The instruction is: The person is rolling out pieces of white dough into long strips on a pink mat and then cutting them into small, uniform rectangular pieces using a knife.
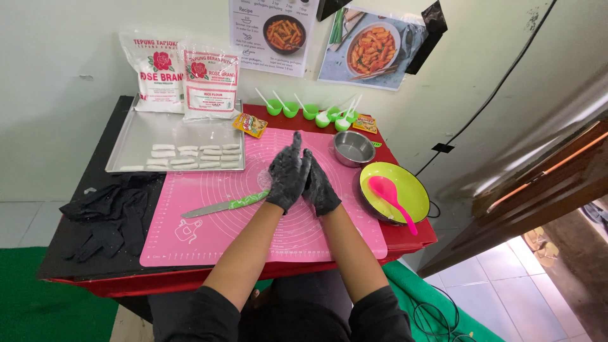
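Note:
Both my hands wear black gloves dusted with white flour. My left hand (pixel 288 174) and my right hand (pixel 320 183) are pressed palm to palm above the pink silicone mat (pixel 209 237), fingers pointing away from me. Whether anything lies between the palms is hidden. A knife with a green patterned handle (pixel 223 206) lies on the mat just left of my left wrist. On the metal tray (pixel 136 130) at the back left, several short white dough sticks (pixel 190 156) lie in rows.
Two white flour bags (pixel 183 79) lean on the wall behind the tray. Small green cups with white spoons (pixel 313 113) line the back. A steel bowl (pixel 353 149), a green bowl with a pink spoon (pixel 392 193) and spare black gloves (pixel 107 215) flank the mat.

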